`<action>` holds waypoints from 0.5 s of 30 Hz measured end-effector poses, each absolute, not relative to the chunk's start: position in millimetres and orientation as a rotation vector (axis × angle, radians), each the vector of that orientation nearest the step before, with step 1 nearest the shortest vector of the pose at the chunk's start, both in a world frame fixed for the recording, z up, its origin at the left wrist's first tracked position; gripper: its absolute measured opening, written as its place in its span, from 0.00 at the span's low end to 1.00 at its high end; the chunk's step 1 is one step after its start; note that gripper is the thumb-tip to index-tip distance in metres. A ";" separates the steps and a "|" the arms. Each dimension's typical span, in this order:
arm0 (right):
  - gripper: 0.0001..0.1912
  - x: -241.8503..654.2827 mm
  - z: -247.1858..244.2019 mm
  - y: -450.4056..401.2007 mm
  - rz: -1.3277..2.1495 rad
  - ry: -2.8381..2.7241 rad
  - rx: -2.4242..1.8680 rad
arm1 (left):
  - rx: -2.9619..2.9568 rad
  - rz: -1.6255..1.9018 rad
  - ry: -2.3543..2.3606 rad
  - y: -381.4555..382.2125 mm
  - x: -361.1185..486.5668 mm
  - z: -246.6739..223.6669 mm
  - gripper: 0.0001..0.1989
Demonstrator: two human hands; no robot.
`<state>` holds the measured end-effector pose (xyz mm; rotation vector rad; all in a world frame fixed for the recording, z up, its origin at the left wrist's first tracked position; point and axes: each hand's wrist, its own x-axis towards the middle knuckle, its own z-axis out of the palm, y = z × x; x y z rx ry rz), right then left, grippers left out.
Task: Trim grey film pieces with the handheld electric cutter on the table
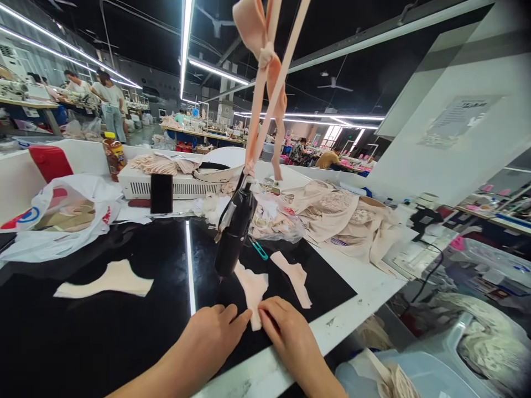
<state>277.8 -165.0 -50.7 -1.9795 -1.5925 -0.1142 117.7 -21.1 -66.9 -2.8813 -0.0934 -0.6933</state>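
A pale pink cut fabric piece (254,286) lies on the black table surface (136,337) in front of me. My left hand (219,331) is at its lower left edge, thumb and forefinger together at the cloth. On its lower right edge my right hand (284,326) pinches the same piece. To the right rests a second pink piece (293,278), and a wider cream piece (105,281) lies at the left. A black hand tool (236,229) hangs on pink fabric straps (265,94) just above the middle piece.
Behind are a teal snipper (259,249), a phone (161,193), a white box (174,187), a plastic bag (68,215) and heaped beige fabric (336,210). Plastic bins (418,376) stand lower right. Several people work in the background.
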 end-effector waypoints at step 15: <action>0.13 284.8 -47.6 -165.0 0.209 -1.320 -1.854 | -2.930 -0.455 -0.082 -22.5 115.2 -64.8 0.34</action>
